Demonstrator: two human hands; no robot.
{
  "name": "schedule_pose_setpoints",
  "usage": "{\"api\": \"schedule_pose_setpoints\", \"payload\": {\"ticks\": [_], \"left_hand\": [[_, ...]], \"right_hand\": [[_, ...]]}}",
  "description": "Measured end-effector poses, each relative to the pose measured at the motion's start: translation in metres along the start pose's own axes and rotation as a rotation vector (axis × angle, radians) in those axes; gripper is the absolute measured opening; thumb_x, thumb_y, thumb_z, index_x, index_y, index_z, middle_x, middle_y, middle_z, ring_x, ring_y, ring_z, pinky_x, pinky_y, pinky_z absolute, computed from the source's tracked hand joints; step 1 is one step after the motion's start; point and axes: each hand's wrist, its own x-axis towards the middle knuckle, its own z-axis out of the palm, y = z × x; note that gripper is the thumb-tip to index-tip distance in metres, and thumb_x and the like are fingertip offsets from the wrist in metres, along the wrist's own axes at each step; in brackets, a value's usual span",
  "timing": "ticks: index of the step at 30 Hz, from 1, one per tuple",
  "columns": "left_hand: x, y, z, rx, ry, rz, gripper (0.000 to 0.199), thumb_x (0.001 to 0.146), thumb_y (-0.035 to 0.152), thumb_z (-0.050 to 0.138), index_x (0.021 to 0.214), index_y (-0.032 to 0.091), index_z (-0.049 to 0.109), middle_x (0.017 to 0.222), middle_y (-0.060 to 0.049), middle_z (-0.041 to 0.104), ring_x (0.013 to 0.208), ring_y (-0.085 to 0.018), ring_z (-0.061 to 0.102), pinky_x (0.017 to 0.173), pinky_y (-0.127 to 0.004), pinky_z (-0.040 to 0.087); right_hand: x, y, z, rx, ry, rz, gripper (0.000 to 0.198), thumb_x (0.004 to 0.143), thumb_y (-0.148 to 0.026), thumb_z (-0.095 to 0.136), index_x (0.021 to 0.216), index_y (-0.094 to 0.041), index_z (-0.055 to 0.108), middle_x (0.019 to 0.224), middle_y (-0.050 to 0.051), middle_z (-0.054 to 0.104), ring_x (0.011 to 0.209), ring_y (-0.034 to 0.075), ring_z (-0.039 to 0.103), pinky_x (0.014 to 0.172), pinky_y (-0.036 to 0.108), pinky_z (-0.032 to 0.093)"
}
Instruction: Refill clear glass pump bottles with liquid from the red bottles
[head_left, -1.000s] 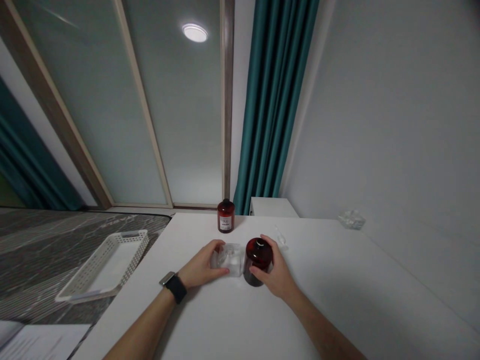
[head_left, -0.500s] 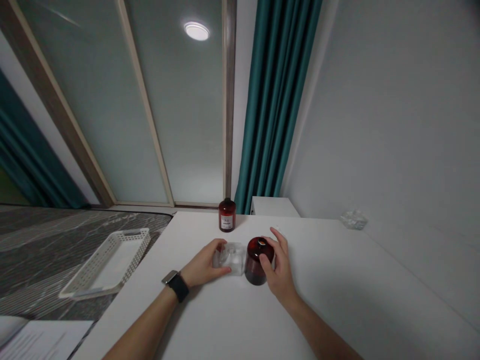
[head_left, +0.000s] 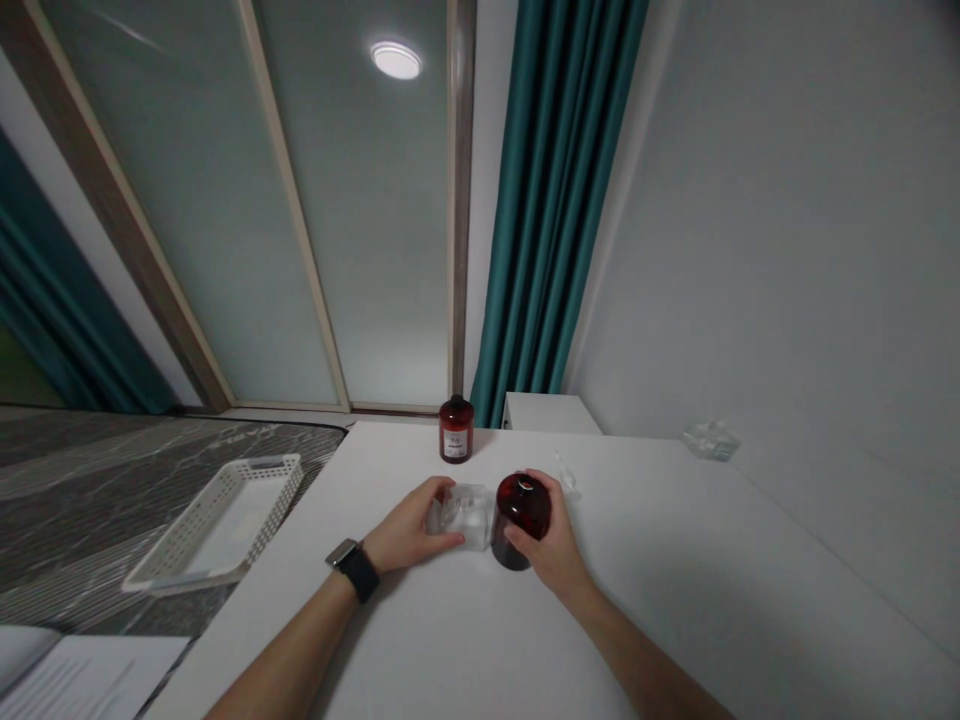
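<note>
Gripping the dark red bottle (head_left: 522, 518) at mid-tabletop (head_left: 675, 600), the right hand (head_left: 551, 545) had its fingers curled round the body; the left hand (head_left: 409, 535) cupped the clear container (head_left: 466, 515) touching it. A low, firm hold on both looked best against tipping.

far bottle (head_left: 455, 430) label print seems unreadable.

a white desk (head_left: 675, 600) carries a dark red bottle (head_left: 520, 520) just beside a clear box (head_left: 466, 515), a smaller red bottle (head_left: 455, 431) near the far edge, and a crumpled clear wrapper (head_left: 709, 440).
</note>
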Motion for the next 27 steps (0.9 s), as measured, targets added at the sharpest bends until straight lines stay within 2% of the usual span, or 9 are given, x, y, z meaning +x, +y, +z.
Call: {"api": "schedule_pose_setpoints", "payload": {"ticks": [5, 11, 15, 23, 27], "left_hand": [[0.0, 0.001, 0.0, 0.019, -0.003, -0.004, 0.058, 0.072, 0.03, 0.077, 0.121, 0.018, 0.049, 0.114, -0.01, 0.063, 0.102, -0.027, 0.061, 0.09, -0.042, 0.05], [-0.001, -0.001, 0.0, 0.042, -0.012, 0.014, 0.06, 0.072, 0.035, 0.078, 0.122, 0.018, 0.049, 0.111, -0.009, 0.063, 0.098, -0.026, 0.062, 0.087, -0.04, 0.05], [-0.002, 0.002, -0.001, 0.068, -0.003, 0.059, 0.059, 0.073, 0.04, 0.077, 0.12, 0.018, 0.049, 0.107, -0.008, 0.063, 0.095, -0.026, 0.061, 0.086, -0.039, 0.049], [-0.004, 0.019, -0.007, 0.145, 0.039, 0.145, 0.057, 0.073, 0.045, 0.074, 0.117, 0.019, 0.05, 0.106, -0.009, 0.06, 0.095, -0.027, 0.059, 0.085, -0.039, 0.048], [-0.004, 0.02, -0.008, 0.172, 0.026, 0.143, 0.055, 0.073, 0.046, 0.074, 0.114, 0.019, 0.05, 0.105, -0.008, 0.061, 0.095, -0.028, 0.06, 0.083, -0.039, 0.049]], "right_hand": [[-0.001, 0.0, 0.001, -0.062, 0.032, 0.016, 0.064, 0.072, -0.027, 0.069, 0.128, -0.024, 0.04, 0.123, 0.01, 0.057, 0.109, 0.026, 0.062, 0.096, 0.043, 0.052], [0.004, -0.006, -0.01, -0.226, -0.04, -0.077, 0.061, 0.072, -0.026, 0.067, 0.128, -0.023, 0.043, 0.126, 0.011, 0.056, 0.116, 0.027, 0.058, 0.101, 0.043, 0.048], [0.008, -0.016, -0.02, -0.364, -0.081, -0.117, 0.058, 0.069, -0.023, 0.066, 0.123, -0.022, 0.046, 0.12, 0.011, 0.059, 0.11, 0.027, 0.061, 0.098, 0.043, 0.05], [0.017, -0.031, -0.033, -0.597, -0.221, -0.161, 0.057, 0.068, -0.026, 0.069, 0.121, -0.022, 0.047, 0.118, 0.012, 0.062, 0.11, 0.029, 0.062, 0.097, 0.045, 0.05], [0.02, -0.03, -0.032, -0.63, -0.227, -0.148, 0.062, 0.069, -0.027, 0.07, 0.126, -0.023, 0.045, 0.123, 0.012, 0.061, 0.113, 0.031, 0.062, 0.098, 0.046, 0.049]]}}
